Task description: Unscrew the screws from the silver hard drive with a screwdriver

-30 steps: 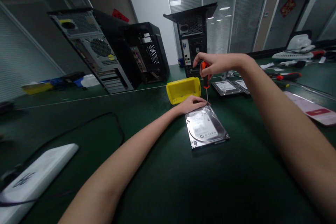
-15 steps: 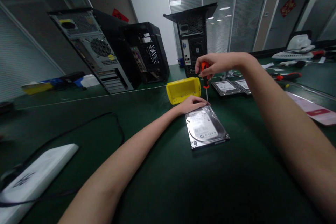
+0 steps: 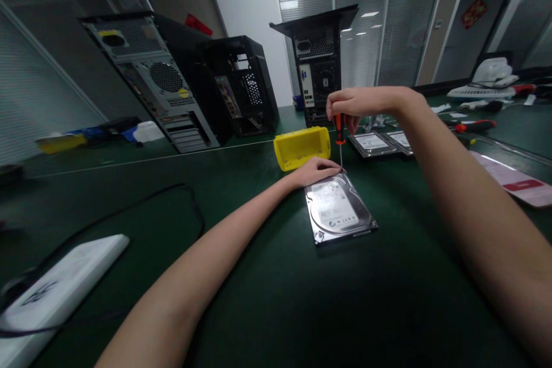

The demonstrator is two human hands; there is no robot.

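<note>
Rolled over, right hand (image 3: 351,102) clamps screwdriver (image 3: 340,131); left hand (image 3: 315,172), grip unclear, touches shiny drive (image 3: 338,207).

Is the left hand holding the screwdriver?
No, the right hand grips the screwdriver while the left hand rests on the hard drive.

- Near hard drive (image 3: 365,215): white printed label (image 3: 332,207), a row of small marks along its near edge; wording too small to read.
- White box (image 3: 92,264), near left: black handwritten characters (image 3: 39,292), illegible.
- Two drives (image 3: 374,152), far right: white labels (image 3: 371,141), unreadable.
- Pale card (image 3: 491,171), right: red block (image 3: 522,184), lettering not legible.
</note>
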